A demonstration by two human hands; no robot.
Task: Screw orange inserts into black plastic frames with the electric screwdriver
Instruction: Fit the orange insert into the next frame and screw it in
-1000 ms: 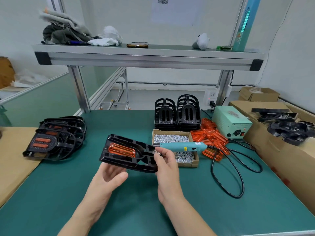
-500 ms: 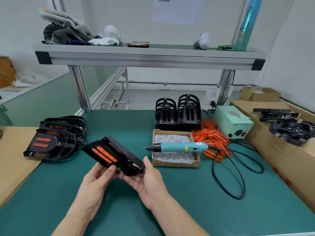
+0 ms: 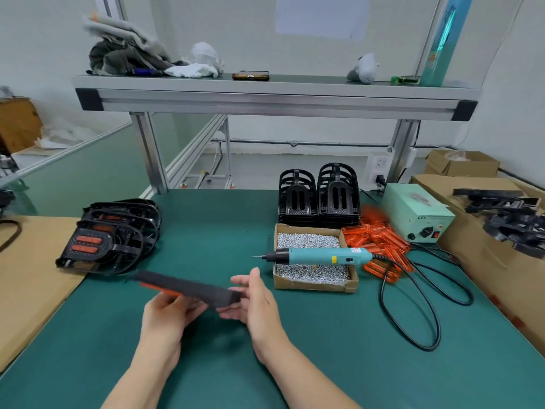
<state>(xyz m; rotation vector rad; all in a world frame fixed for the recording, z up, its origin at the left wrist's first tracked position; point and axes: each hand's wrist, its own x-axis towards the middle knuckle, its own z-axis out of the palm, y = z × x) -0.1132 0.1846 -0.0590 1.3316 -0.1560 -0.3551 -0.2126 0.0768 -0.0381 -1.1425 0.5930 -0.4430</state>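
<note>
Readably, only "LED" shows, printed on the pale green power box (image 3: 418, 216) at centre right; the sheet on the wall at top centre is too blurred to read. Just below and left of it, an open cardboard box (image 3: 312, 286) is full of silver screws (image 3: 306, 240). The teal screwdriver (image 3: 318, 256) lies across this box, bit pointing left. Loose orange inserts (image 3: 383, 240) are heaped just right of the box. At far right a carton (image 3: 472, 261) holds black parts (image 3: 513, 228). Lower centre, above the green bench (image 3: 206, 225), both hands hold a motion-blurred black frame (image 3: 191, 287) with an orange edge showing. The left hand (image 3: 165, 320) has its fingers curled under the left part. The right hand (image 3: 261, 302) cups the right end, thumb raised.
</note>
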